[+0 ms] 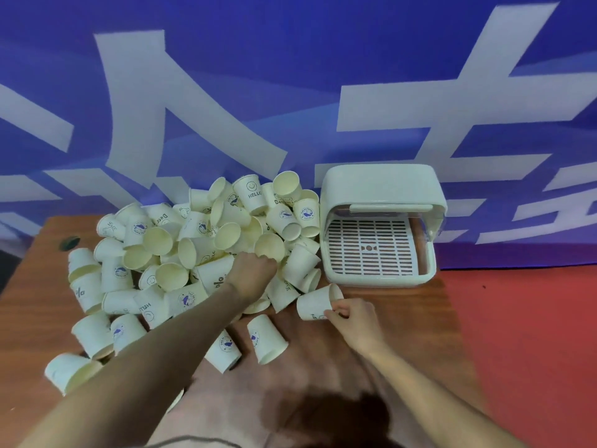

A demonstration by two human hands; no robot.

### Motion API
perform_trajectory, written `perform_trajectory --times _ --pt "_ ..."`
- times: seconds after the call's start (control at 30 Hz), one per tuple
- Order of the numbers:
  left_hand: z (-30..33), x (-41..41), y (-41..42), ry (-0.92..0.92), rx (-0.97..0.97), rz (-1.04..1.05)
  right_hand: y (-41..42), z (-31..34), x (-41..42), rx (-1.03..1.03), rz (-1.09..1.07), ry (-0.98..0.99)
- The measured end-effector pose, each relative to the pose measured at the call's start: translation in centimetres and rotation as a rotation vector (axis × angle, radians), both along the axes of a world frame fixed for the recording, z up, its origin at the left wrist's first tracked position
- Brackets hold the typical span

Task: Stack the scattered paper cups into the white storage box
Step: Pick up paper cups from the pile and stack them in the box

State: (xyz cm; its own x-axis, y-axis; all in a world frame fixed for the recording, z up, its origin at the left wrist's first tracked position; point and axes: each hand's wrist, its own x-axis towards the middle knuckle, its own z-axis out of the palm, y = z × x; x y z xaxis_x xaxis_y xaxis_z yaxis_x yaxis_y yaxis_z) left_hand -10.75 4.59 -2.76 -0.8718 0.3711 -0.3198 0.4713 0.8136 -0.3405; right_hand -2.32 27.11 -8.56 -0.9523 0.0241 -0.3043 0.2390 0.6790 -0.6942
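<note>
Clearly these paper cups [200, 253] are light, thin-walled and easy to crush, so I judge a soft pinch at the stiffer rolled rim or a loose wrap around the wall suits them best; they lie heaped on the bench [403, 318] just left of the empty white storage box [381, 221], whose open front faces the person. The right hand [355, 315] has its fingers [339, 310] closed on 1 cup [318, 303] lying on its side, long axis roughly level, mouth toward the box. The left hand [253, 270] is curled into the heap at an open-mouthed cup, though I cannot tell whether it grips it.
</note>
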Motion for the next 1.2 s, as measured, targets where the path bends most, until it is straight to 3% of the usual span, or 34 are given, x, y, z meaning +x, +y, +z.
perform_trajectory --times 0.2,0.4,0.57,0.87,1.2 --pt "0.3 3.5 2.4 0.312 0.389 0.203 5.0 3.4 -1.0 0.036 0.108 0.241" --pt "0.4 5.1 8.0 0.363 0.598 0.237 8.8 6.7 -3.6 0.379 0.225 0.354" --pt "0.1 2.8 11.7 0.301 0.624 0.264 9.8 6.9 -5.8 0.57 0.298 0.377" --pt "-2.5 -1.1 13.9 0.169 0.626 0.214 11.1 5.7 -9.3 0.644 0.253 0.327" --pt "-6.9 -3.9 15.0 -0.049 0.428 0.193 12.9 2.2 -10.8 0.643 0.271 0.393"
